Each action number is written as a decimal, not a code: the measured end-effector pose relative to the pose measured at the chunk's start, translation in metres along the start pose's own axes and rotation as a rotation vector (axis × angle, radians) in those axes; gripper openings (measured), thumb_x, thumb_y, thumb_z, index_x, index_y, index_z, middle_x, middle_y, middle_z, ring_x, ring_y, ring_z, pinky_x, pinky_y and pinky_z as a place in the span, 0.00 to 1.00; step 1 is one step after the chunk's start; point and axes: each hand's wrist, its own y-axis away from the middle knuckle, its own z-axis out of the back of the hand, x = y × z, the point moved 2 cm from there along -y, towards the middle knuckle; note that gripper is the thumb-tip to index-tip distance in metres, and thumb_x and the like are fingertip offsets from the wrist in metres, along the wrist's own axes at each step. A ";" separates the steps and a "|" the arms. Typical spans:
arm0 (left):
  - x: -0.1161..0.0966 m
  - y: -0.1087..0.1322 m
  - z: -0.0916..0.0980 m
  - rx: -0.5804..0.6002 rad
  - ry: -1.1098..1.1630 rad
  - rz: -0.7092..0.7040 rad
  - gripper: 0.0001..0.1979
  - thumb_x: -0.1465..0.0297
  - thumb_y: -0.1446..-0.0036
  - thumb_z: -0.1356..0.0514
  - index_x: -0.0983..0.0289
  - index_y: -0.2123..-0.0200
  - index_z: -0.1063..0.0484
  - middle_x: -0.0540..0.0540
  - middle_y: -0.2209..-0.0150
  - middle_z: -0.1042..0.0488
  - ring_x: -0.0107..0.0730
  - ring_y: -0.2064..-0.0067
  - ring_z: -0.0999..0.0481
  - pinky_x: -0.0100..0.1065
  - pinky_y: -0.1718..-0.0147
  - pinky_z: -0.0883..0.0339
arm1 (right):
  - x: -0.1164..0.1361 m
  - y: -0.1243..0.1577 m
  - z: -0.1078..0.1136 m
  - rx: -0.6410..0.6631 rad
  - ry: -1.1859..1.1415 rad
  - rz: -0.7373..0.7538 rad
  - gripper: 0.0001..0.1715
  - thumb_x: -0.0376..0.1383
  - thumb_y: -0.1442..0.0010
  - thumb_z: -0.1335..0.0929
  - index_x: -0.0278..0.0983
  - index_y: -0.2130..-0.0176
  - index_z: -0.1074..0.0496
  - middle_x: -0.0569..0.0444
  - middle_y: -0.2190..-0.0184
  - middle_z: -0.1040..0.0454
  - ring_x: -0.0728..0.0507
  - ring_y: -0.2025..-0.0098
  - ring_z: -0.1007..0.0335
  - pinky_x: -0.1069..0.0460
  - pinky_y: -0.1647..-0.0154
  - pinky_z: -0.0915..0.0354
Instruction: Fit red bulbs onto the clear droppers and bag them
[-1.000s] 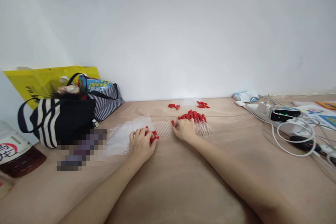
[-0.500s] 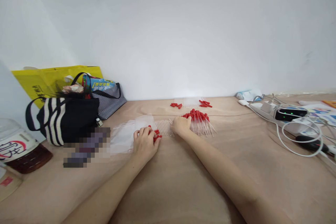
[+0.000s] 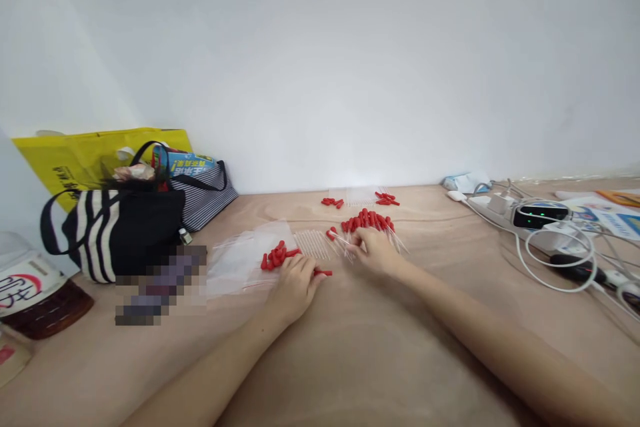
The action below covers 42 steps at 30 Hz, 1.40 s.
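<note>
Left hand point(image 3: 295, 280): pinching red cap point(image 3: 325, 273)
Right hand point(image 3: 359, 245): pinching thin stick point(image 3: 342, 239)
Cap pile point(image 3: 277, 256): by left hand, likely for reach
Capped sticks point(image 3: 368, 219): pointing toward bench's point(image 3: 350, 367) far edge

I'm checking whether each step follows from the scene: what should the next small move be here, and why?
Probably, the left hand should bring the red piece at its thumb toward the pale stick at the fingertips of the right hand. The piece sticks out on the right hand's side, and the red-tipped sticks beyond suggest such pieces go onto stick ends.
</note>
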 end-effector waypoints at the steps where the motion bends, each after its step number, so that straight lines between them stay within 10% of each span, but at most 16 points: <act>1: -0.003 0.000 -0.002 0.015 0.045 -0.009 0.05 0.70 0.44 0.46 0.64 0.70 0.35 0.53 0.70 0.30 0.38 0.65 0.33 0.37 0.65 0.42 | -0.008 0.013 0.003 -0.038 -0.015 0.098 0.05 0.34 0.45 0.36 0.35 0.71 0.33 0.51 0.71 0.29 0.46 0.66 0.36 0.53 0.66 0.43; 8: -0.018 -0.006 -0.012 0.022 0.162 -0.057 0.12 0.74 0.42 0.51 0.63 0.57 0.33 0.57 0.63 0.32 0.36 0.62 0.33 0.36 0.64 0.40 | -0.028 0.062 0.002 -0.087 0.005 0.444 0.12 0.32 0.41 0.41 0.37 0.61 0.30 0.51 0.72 0.29 0.45 0.68 0.37 0.51 0.66 0.45; 42: -0.027 -0.007 -0.005 -0.032 0.359 -0.003 0.10 0.66 0.42 0.50 0.61 0.68 0.29 0.51 0.71 0.25 0.32 0.67 0.30 0.40 0.58 0.49 | -0.020 0.065 -0.007 -0.104 -0.086 0.507 0.14 0.37 0.39 0.41 0.40 0.57 0.29 0.53 0.69 0.27 0.50 0.70 0.35 0.51 0.65 0.49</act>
